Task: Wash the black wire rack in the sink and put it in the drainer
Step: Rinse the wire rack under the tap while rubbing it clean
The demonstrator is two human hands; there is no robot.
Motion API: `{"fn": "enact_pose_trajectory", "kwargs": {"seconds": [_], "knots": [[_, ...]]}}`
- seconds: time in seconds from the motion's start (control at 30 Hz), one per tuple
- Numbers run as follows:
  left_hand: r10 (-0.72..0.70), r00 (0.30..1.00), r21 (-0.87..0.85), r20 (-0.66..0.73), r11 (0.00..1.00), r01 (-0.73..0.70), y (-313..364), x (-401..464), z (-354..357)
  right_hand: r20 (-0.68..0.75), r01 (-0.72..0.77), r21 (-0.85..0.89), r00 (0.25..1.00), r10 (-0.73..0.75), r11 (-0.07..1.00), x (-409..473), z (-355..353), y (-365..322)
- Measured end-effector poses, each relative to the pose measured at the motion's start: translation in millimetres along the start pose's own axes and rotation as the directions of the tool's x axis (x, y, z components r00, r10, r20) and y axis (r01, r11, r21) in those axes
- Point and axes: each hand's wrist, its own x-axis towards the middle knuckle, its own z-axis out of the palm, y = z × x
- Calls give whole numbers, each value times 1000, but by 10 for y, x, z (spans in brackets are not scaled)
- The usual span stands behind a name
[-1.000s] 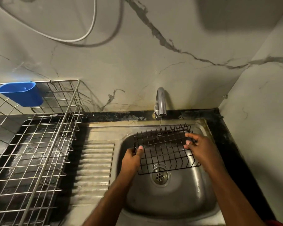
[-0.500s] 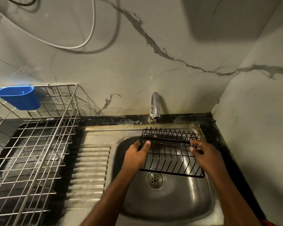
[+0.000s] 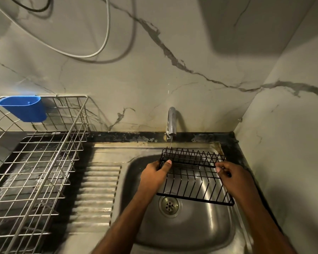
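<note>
Both hands grip the black rack [image 3: 195, 178] under a thin tap [image 3: 171, 121] stream: left hand [image 3: 155, 174] and right hand [image 3: 231, 176] curled round its ends; turning it slowly would rinse every wire.

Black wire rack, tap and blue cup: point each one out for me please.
black wire rack [image 3: 195, 182]: head view, on the wires in the middle of its base.
tap [image 3: 172, 121]: head view, on the chrome spout.
blue cup [image 3: 26, 109]: head view, on its front wall.
</note>
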Motion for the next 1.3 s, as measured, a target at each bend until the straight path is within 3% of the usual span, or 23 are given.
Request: {"fn": "enact_pose_trajectory", "kwargs": {"seconds": [0.37,0.67,1.3], "knots": [[35,999,-23,36,999,-34,90,-49,98,-18,13,-23,1000,-13,1000,-34,-108,86],[42,999,-52,-10,998,-43,76,-48,85,9,33,-2,999,-33,999,10,-89,103],[61,998,30,29,998,-62,52,-63,45,-3,11,57,1000,-10,998,7,-89,142]]}}
